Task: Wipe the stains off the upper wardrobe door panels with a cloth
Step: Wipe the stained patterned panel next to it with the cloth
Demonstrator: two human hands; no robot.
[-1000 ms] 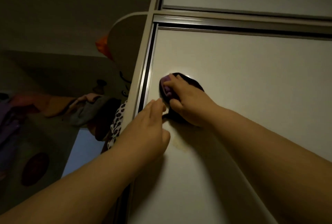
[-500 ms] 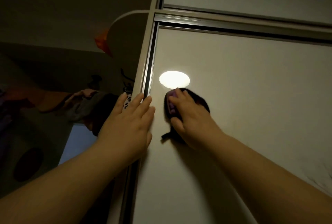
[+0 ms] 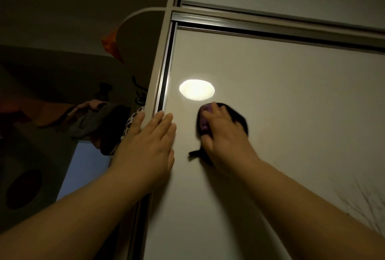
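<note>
Near the door panel's (image 3: 270, 113) left edge, right hand (image 3: 225, 140) grips a seemingly soft, limp cloth (image 3: 241, 120) bunched under curled fingers; left hand (image 3: 150, 145) lies flat, fingers straight.

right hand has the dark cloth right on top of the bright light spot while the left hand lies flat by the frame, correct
Not quite. In the head view the dark cloth under the right hand lies below and right of the bright light spot, apart from it. The left hand does lie flat by the frame.
</note>
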